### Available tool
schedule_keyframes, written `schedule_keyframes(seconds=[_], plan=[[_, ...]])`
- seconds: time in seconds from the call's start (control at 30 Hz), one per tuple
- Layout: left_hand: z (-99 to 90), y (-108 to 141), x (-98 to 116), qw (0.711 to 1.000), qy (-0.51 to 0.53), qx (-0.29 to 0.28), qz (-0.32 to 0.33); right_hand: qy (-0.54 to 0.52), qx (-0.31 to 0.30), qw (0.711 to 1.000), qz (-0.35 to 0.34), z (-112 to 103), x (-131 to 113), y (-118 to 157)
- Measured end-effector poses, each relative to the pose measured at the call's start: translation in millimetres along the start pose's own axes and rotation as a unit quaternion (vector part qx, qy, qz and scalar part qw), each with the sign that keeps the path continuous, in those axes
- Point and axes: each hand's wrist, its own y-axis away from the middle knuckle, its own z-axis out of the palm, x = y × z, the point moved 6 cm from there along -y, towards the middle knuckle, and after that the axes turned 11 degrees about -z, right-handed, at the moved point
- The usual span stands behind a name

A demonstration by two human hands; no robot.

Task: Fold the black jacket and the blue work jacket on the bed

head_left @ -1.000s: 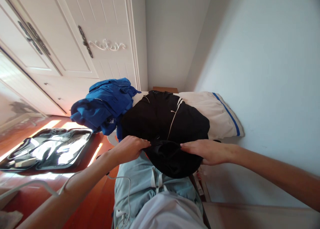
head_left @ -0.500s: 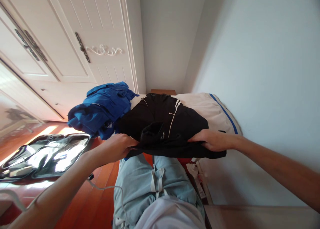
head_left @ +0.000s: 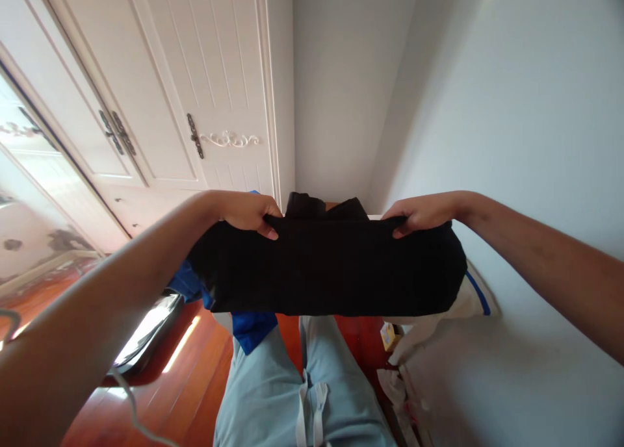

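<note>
A black garment (head_left: 331, 268) hangs as a wide folded band in front of me. My left hand (head_left: 251, 213) pinches its top edge on the left, thumb in front and fingers behind. My right hand (head_left: 416, 214) grips the same edge on the right in a like way. Two black bits of cloth stick up behind the edge between the hands. Blue cloth (head_left: 253, 330) shows below and to the left of the black garment, mostly covered by it. Behind it on the right lies a whitish padded surface (head_left: 475, 297) with a blue stripe.
White wardrobe doors (head_left: 170, 76) stand at the left and a pale wall (head_left: 511, 109) at the right. An open suitcase (head_left: 151, 333) lies on the red wooden floor (head_left: 185, 375). A white cable (head_left: 134, 411) runs at lower left. A small yellow box (head_left: 390, 336) is at lower right.
Both hands have risen, lifting the black garment's near edge. It now hangs as a band, hiding the white-striped front and most of the blue cloth. The view has shifted too.
</note>
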Motion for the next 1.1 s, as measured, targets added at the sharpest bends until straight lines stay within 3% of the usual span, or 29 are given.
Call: schedule_keyframes(seconds=[0.1, 0.17, 0.3, 0.4, 0.47, 0.57, 0.67, 0.77, 0.87, 0.97, 1.1], plan=[[-14.2, -40, -18, 0.997, 0.054, -0.051, -0.022, -0.056, 0.001, 0.998, 0.043, -20, 28, -20], [-13.4, -69, -33, 0.992, 0.092, -0.08, -0.04, -0.089, -0.008, 0.995, 0.051, -24, 51, -38], [12.2, -113, -57, 0.971, 0.159, -0.16, -0.081, -0.149, -0.048, 0.986, 0.057, -9, 95, -70], [31.2, -127, -64, 0.961, 0.178, -0.202, -0.064, -0.146, -0.089, 0.984, 0.045, 4, 115, -83], [33.3, -129, -65, 0.959, 0.178, -0.217, -0.043, -0.145, -0.113, 0.983, 0.029, 4, 119, -85], [15.6, -132, -65, 0.95, 0.19, -0.246, -0.006, -0.165, -0.14, 0.976, 0.007, -18, 115, -87], [-23.3, -153, -73, 0.944, 0.213, -0.253, 0.008, -0.179, -0.129, 0.975, 0.006, -65, 116, -96], [-63.4, -201, -96, 0.946, 0.234, -0.224, -0.02, -0.178, -0.09, 0.979, 0.032, -120, 139, -119], [-82.4, -266, -125, 0.948, 0.24, -0.204, -0.053, -0.194, -0.053, 0.976, 0.077, -163, 185, -152], [-71.7, -333, -151, 0.945, 0.24, -0.205, -0.088, -0.217, -0.03, 0.968, 0.123, -179, 239, -191], [-30.2, -399, -178, 0.94, 0.264, -0.177, -0.126, -0.219, -0.002, 0.96, 0.175, -159, 306, -235]])
